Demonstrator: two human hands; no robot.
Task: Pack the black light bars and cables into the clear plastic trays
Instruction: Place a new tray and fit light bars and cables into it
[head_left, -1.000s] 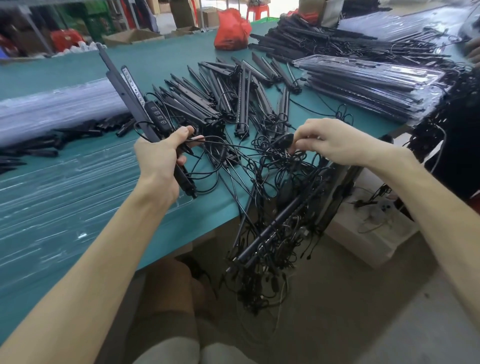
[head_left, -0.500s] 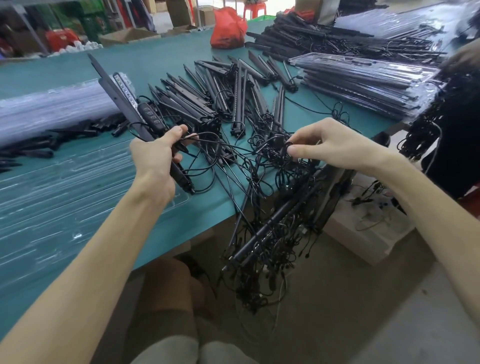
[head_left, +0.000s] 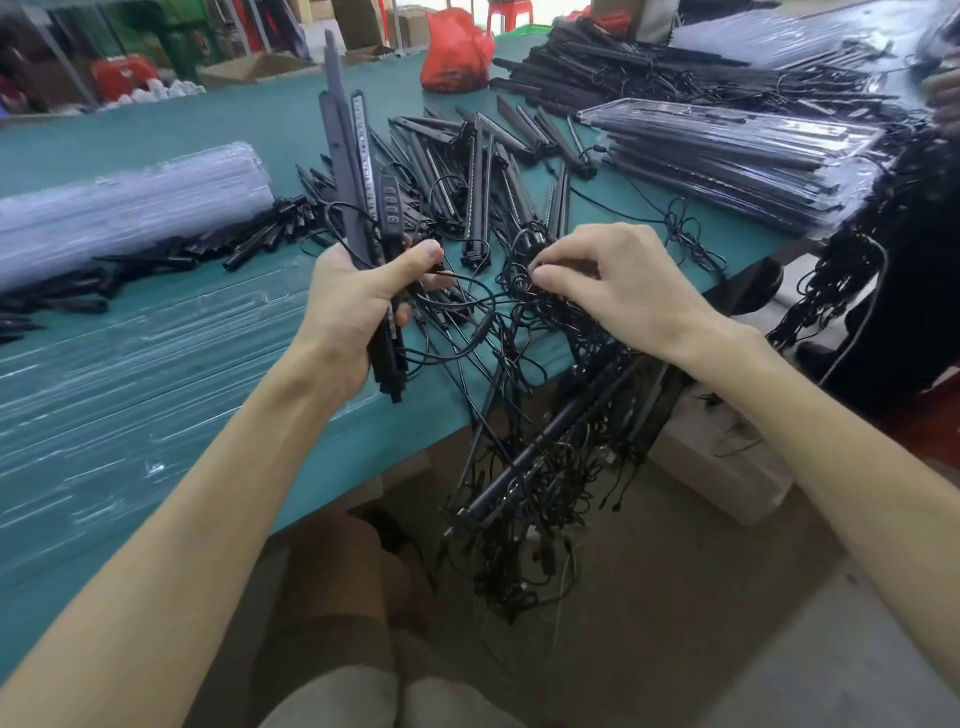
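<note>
Black light bars (head_left: 343, 156) stand nearly upright in the left hand (head_left: 353, 312). Its fingers and thumb are wrapped round the lower part of the bundle, and the bars' bottom ends stick out below the palm. A slim controller (head_left: 389, 208) with a row of buttons lies against the bars just above the thumb.

The right hand (head_left: 623, 296) is beside it, palm down and curled, its fingertips (head_left: 543, 273) pinching strands at the top of a tangle of thin black cables (head_left: 540, 332). Some loops run from that tangle across to the bundle in the left hand. The tangle spills over the near edge of the teal counter (head_left: 156, 130) and hangs toward the floor, with a few more hanging bars (head_left: 550, 447) caught in it.

Beyond both hands, loose bars (head_left: 483, 166) lie fanned out on the counter. Under the left forearm, clear plastic trays (head_left: 130, 374) lie flat on the counter. Behind them is a thick bundle of clear plastic (head_left: 130, 208), with small black connector pieces (head_left: 244, 244) heaped along its foot. To the right, a stack of filled trays (head_left: 727, 150) holds bars already packed. At the far end of the counter sit a large heap of bars (head_left: 623, 67) and a red plastic bag (head_left: 454, 52).
</note>
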